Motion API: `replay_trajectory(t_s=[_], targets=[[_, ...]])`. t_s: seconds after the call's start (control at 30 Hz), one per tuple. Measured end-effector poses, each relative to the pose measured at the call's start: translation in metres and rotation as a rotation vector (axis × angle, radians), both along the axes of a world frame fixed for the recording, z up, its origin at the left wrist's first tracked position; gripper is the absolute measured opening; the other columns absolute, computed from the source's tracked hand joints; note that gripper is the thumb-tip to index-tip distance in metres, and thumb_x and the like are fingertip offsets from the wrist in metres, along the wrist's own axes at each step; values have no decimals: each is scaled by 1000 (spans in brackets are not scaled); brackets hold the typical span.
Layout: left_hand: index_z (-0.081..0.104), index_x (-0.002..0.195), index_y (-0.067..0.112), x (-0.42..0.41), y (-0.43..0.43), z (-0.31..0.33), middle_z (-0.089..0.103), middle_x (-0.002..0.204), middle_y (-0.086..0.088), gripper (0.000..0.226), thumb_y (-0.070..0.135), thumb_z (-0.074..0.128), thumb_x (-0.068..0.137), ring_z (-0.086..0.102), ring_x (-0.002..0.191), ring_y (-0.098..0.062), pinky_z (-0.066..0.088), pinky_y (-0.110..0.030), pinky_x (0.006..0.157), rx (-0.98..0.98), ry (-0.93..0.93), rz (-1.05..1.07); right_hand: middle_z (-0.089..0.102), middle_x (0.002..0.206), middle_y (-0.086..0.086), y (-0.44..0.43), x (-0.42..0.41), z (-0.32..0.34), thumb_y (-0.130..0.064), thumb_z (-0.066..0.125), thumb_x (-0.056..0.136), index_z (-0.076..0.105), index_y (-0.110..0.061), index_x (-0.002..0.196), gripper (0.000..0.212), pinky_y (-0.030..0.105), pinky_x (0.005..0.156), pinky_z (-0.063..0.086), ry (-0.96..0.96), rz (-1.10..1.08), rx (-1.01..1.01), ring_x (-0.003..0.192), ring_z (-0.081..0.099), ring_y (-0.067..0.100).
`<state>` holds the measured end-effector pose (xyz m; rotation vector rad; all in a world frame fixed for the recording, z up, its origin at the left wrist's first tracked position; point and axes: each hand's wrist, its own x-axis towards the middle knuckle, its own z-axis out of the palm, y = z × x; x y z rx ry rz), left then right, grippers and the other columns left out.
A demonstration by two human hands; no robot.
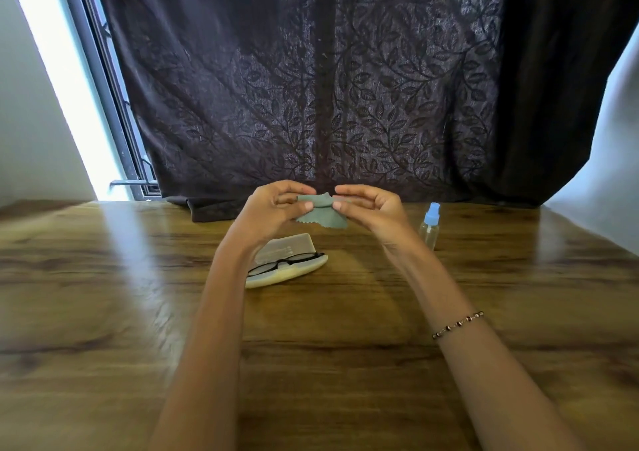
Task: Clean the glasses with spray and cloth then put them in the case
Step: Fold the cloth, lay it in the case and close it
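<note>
A left hand (273, 205) and right hand (370, 208) pinch a small grey-green microfibre cloth (323, 213) above the wood-grain surface (345, 312), black-framed glasses (283, 264) lying in the open cream case (287, 276) at seven o'clock, where gripping its edges, taut and flat, likely serves best.

Both hands are raised over the bench (103, 312), pinching a green cloth (321, 210) between them: left hand (276, 205) on one end, right hand (370, 206) on the other. Below the left wrist, black glasses (287, 263) lie in the open case (294, 272). A spray bottle (429, 225) stands upright beside the right hand.
</note>
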<state>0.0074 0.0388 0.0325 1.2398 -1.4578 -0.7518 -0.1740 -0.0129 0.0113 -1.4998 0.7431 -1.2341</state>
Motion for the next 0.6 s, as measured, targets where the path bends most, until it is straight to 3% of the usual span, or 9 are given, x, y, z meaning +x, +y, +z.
replay_trajectory(t_s=[0.13,0.27,0.37,0.5,0.6], targets=[[68,103,13,3,-1,-1,71,97,-8,17,8,67,86,67,85,-11,55,-18,74,-46,-32,10,73,97,15,1,2,-1,-5,73,81,71,-5,101,19,24,82,57,20,29,7,87,69,15],[68,99,14,3,-1,-2,71,90,-3,15,6,66,87,67,80,-5,57,-17,73,-71,4,-2,73,103,12,3,5,0,-17,70,86,65,-17,115,30,29,83,57,-16,74,36,98,70,20],[68,99,14,2,-1,-2,71,89,-2,15,6,66,87,68,81,-6,57,-18,73,-77,0,-8,73,102,14,4,5,-1,-14,72,84,63,-18,119,36,28,79,57,6,132,36,96,70,21],[68,100,15,3,0,-2,74,90,-7,15,7,65,87,72,82,-15,59,-23,74,-46,-5,-15,72,93,10,3,6,-3,-1,71,82,68,-5,108,26,21,69,55,39,50,-34,81,69,10],[67,103,14,2,3,-2,74,95,-8,17,8,54,94,73,82,-20,57,-27,77,28,15,-49,73,91,5,2,4,-4,5,70,80,71,-3,99,20,19,68,54,0,3,-58,82,69,8]])
